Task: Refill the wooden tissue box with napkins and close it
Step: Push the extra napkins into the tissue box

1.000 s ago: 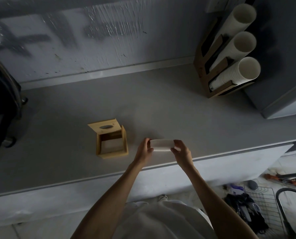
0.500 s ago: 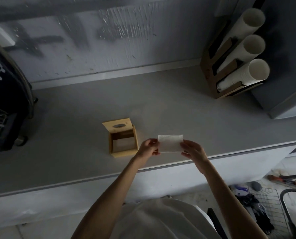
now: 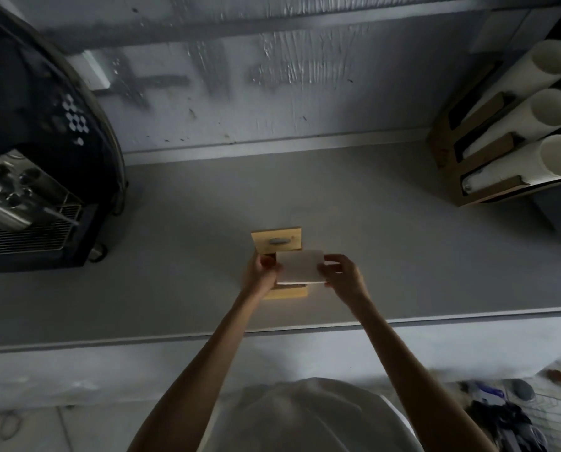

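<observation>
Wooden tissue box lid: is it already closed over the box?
No: the lid stands open behind the wooden tissue box, while the left hand and right hand hold the napkins above the opening.

Bare counter (image 3: 370,243) around wooden box (image 3: 277,243)

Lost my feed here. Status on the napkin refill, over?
Left hand and right hand pinch the napkin stack over the wooden tissue box. Lid open. Nothing in the way.

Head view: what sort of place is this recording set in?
Probably a cafe or drinks service counter, somewhat rough or unfinished. A wooden rack of stacked paper cups lies on the grey counter, a black machine with a metal grille sits at left, and the wall is scuffed.
</observation>
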A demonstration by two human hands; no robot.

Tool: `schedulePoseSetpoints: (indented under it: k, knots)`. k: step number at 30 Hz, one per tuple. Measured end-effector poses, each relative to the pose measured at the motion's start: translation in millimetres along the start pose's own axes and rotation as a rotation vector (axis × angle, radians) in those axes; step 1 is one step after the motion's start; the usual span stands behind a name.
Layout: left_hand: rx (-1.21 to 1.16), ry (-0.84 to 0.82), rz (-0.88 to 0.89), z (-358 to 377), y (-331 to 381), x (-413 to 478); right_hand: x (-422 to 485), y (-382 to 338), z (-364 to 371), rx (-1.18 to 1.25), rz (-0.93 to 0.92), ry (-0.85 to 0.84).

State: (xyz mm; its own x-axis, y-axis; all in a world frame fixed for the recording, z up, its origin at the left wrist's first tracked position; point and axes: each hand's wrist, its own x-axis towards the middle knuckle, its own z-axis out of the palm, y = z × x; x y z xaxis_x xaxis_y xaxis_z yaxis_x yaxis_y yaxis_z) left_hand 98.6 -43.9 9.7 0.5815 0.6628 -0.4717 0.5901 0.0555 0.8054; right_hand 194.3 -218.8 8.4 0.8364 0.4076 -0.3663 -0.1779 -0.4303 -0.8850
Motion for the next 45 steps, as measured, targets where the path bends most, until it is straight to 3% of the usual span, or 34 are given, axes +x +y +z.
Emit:
schedulePoseSetpoints:
  k: [6,15,28,34,40,42,45]
  knots:
    - [0.249,0.036,0.024,-24.1,7.0,0.6,5.5,-16.9,51.8,-0.235,0.022,0.093]
    - [0.242,0.091,0.055,-28.0,11.4,-8.4,0.1,-21.4,63.6,-0.303,-0.013,0.109]
    - [0.165,-0.022,0.061,-28.6,6.7,-6.6,-3.8,-15.9,66.3,-0.3,-0.018,0.153]
    - [0.284,0.001,0.009,-26.2,-7.5,4.0,-4.4,-12.8,69.5,-0.359,-0.051,0.17]
    - [0.186,0.051,-0.066,-15.6,-36.2,9.6,-11.2,3.8,73.5,-0.41,0.08,0.171]
    - [0.166,0.063,-0.076,-13.0,-41.2,14.2,-17.6,3.9,74.6,-0.484,-0.005,0.251]
    - [0.135,0.063,-0.099,-9.7,-47.3,23.3,-21.6,-8.5,80.1,-0.645,-0.34,0.313]
